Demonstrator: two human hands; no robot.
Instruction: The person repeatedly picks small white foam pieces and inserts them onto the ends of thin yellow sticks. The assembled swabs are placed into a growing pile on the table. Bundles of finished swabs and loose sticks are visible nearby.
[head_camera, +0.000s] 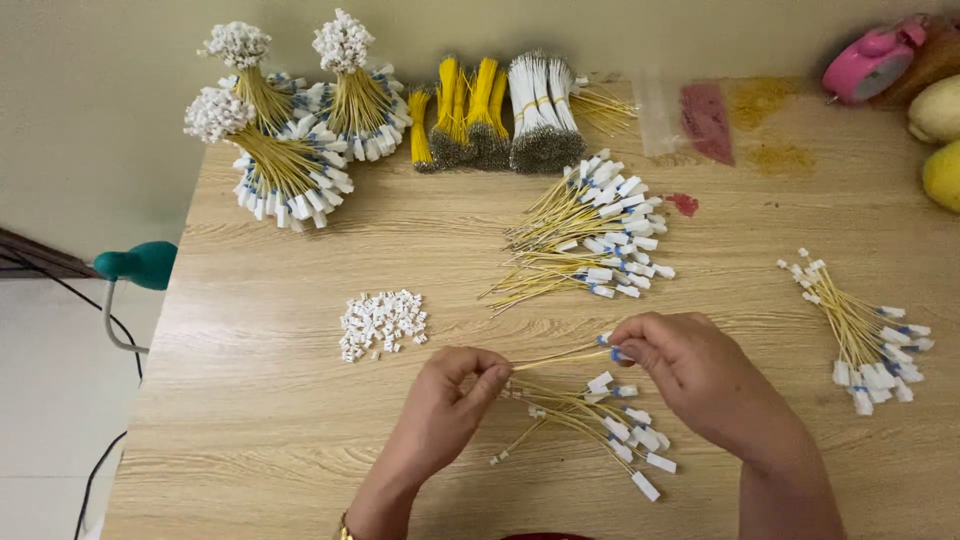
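Both hands pinch one yellow wire (560, 356) stretched between them above the wooden surface (250, 400): left hand (445, 400) closed on its bare end, right hand (690, 370) closed on the end with the white tag.

Risk, as judged: the wire is thin and the grip is fingertip only, so it could slip and drop into the loose wires (595, 420) lying just beneath, tangling with them. A sweep of the left wrist could scatter the small white pieces (382, 322) heaped nearby. Bigger pile (590, 240) and tied bundles (290, 140) lie well apart.
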